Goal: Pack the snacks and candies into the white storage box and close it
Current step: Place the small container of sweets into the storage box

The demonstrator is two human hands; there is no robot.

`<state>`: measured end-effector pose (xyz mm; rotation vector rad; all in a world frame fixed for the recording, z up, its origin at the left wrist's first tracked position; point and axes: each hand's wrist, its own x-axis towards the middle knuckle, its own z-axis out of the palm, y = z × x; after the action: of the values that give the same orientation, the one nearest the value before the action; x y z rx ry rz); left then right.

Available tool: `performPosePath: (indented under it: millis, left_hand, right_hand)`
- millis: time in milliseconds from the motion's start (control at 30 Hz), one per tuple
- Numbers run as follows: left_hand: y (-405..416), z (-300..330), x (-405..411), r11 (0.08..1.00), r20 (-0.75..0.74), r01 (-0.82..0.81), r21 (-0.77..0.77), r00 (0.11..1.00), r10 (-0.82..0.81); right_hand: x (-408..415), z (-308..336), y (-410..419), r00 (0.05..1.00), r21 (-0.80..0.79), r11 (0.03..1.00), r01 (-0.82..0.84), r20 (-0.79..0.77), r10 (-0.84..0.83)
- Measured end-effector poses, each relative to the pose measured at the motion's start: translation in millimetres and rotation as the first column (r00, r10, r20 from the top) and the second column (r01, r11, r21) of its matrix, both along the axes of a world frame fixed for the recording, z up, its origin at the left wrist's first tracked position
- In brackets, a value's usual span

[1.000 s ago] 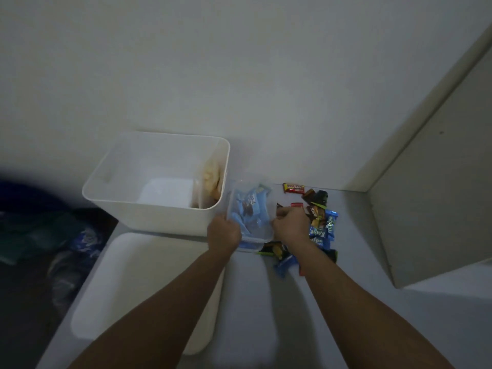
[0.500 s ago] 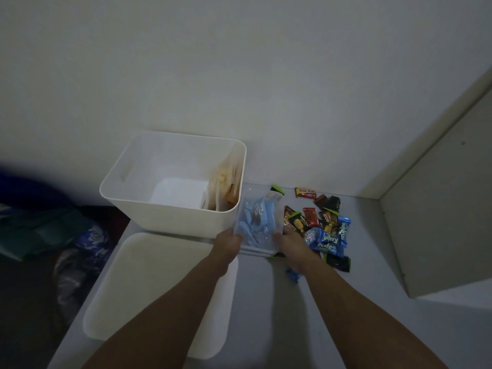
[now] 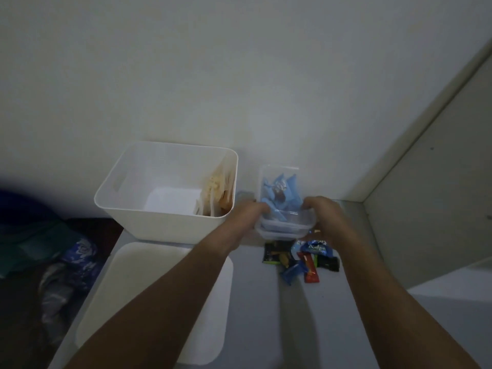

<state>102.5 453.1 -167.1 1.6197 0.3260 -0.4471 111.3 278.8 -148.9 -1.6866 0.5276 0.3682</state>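
- Clear container (image 3: 282, 193) of blue-wrapped snacks gripped at its near corners, fingers of left hand (image 3: 246, 215) and right hand (image 3: 323, 213) curled on it
- Held just right of white storage box (image 3: 170, 219) (open, lid (image 3: 149, 302) lying in front)
- Loose candies (image 3: 302, 258) left on table (image 3: 292, 315) below the container

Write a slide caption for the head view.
Both hands hold a clear plastic container beside the open white storage box.

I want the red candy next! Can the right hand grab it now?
Probably not yet: the right hand and left hand both hold the clear container. The red candy lies uncovered just below, so once freed, likely yes.
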Motion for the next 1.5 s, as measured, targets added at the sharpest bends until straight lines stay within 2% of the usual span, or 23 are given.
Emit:
performPosePath:
  millis: [100, 200, 300, 467, 567, 700, 933, 1067, 1133, 1167, 1233, 1267, 1300, 1367, 1400, 1433, 1500]
  left_hand:
    - [9.5, 31.9, 12.0, 0.992, 0.096, 0.002, 0.124, 0.995, -0.014]
    - [35.7, 63.8, 17.5, 0.996, 0.146, -0.045, 0.08, 0.989, 0.033]
    - [77.7, 87.0, 21.8, 0.993, 0.15, -0.091, 0.074, 0.985, 0.079]
    - [158.5, 92.3, 35.6, 0.97, 0.103, -0.194, 0.149, 0.978, 0.179]
    - [205.3, 78.2, 45.2, 0.944, 0.076, -0.238, 0.23, 0.971, 0.227]
    - [249.1, 41.7, 55.2, 0.914, -0.012, -0.216, 0.345, 0.972, 0.234]
    - [285.2, -15.4, 70.2, 0.875, -0.237, -0.026, 0.484, 0.958, 0.159]
    - [288.5, -33.2, 80.3, 0.851, -0.264, 0.103, 0.514, 0.964, 0.043]
    - [287.7, -33.4, 82.1, 0.846, -0.252, 0.102, 0.523, 0.967, 0.039]
    - [286.4, -31.9, 80.4, 0.827, -0.21, 0.109, 0.551, 0.978, 0.011]
    - [285.9, -33.4, 75.7, 0.818, -0.057, -0.01, 0.576, 0.997, 0.051]
    - [288.3, -36.8, 75.1, 0.78, 0.065, -0.08, 0.621, 0.997, 0.05]
    - [290.4, -42.3, 74.7, 0.701, 0.245, -0.194, 0.686, 0.969, 0.028]
    - [294.5, -53.2, 75.3, 0.579, 0.582, -0.46, 0.673, 0.813, -0.03]
    - [295.0, -53.9, 73.2, 0.542, 0.677, -0.547, 0.638, 0.734, -0.056]
    - [296.6, -56.2, 72.0, 0.523, 0.708, -0.572, 0.631, 0.7, -0.09]
    - [298.3, -53.5, 70.7, 0.512, 0.653, -0.535, 0.673, 0.754, -0.071]
  right_hand:
    - [6.2, 37.7, 3.9, 0.996, -0.002, 0.999, -0.04, 0.082, 0.04]
    - [15.5, 68.0, 23.2, 0.982, 0.0, 0.992, -0.123, 0.145, 0.122]
    - [30.0, 88.6, 57.0, 0.954, -0.026, 0.973, -0.23, 0.193, 0.231]
    - [61.7, 91.6, 134.0, 0.916, -0.037, 0.929, -0.369, 0.156, 0.37]
    - [78.5, 73.7, 186.7, 0.9, -0.023, 0.905, -0.424, 0.101, 0.424]
    - [90.5, 33.4, 246.4, 0.884, 0.011, 0.884, -0.467, 0.022, 0.466]
    - [98.8, -47.2, 295.5, 0.873, 0.03, 0.881, -0.471, -0.124, 0.471]
    - [105.3, -79.1, 305.6, 0.872, 0.012, 0.888, -0.459, -0.185, 0.453]
    - [106.9, -88.6, 307.0, 0.869, 0.024, 0.889, -0.458, -0.2, 0.453]
    - [109.3, -94.6, 307.6, 0.867, 0.026, 0.888, -0.46, -0.203, 0.455]
    - [111.8, -98.8, 309.7, 0.86, 0.019, 0.879, -0.476, -0.199, 0.469]
    - [112.0, -98.1, 310.6, 0.854, -0.003, 0.872, -0.489, -0.205, 0.479]
    - [112.6, -98.7, 311.3, 0.844, -0.035, 0.861, -0.508, -0.217, 0.49]
    - [112.4, -97.3, 313.2, 0.805, -0.1, 0.815, -0.57, -0.266, 0.531]
    - [110.5, -94.8, 314.4, 0.785, -0.114, 0.794, -0.597, -0.286, 0.549]
    - [110.0, -94.5, 315.7, 0.771, -0.115, 0.779, -0.616, -0.293, 0.566]
    - [109.2, -94.6, 317.9, 0.764, -0.114, 0.773, -0.625, -0.292, 0.575]
